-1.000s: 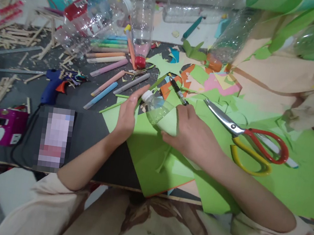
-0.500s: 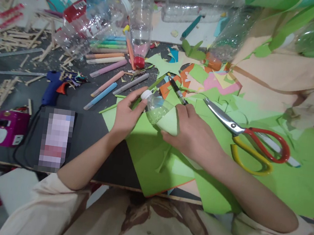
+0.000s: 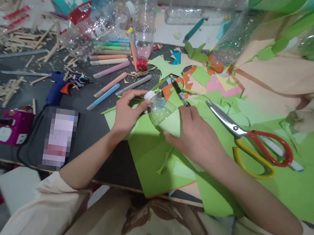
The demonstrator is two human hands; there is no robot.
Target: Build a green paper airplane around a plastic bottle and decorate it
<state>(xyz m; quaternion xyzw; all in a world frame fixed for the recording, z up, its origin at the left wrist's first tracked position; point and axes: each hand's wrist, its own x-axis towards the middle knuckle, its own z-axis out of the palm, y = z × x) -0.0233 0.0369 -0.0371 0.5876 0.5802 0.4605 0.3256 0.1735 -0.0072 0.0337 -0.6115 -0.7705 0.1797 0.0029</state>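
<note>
A clear plastic bottle [image 3: 159,111] lies on its side between my hands, its white cap [image 3: 149,95] to the left. My left hand [image 3: 127,111] pinches the cap end with thumb and fingers. Around the other end, wrapped in pale green paper [image 3: 172,123], my right hand [image 3: 191,131] is closed, hiding the bottle's base. Green paper sheets [image 3: 151,159] are spread beneath. Just beyond my right hand rests a black pen [image 3: 180,91]. To its right lie scissors [image 3: 235,128] with one red and one yellow handle loop, blades parted.
A blue glue gun [image 3: 57,87], a magenta power adapter [image 3: 13,127] and a phone [image 3: 60,137] lie at left. Markers [image 3: 111,69], wooden sticks [image 3: 16,43] and an upright clear bottle [image 3: 144,27] stand or lie farther back. Paper scraps [image 3: 225,84] cover the right side.
The whole view has shifted slightly, so things appear a little farther right. Both hands keep their grip on the bottle, which has barely moved relative to the table.
</note>
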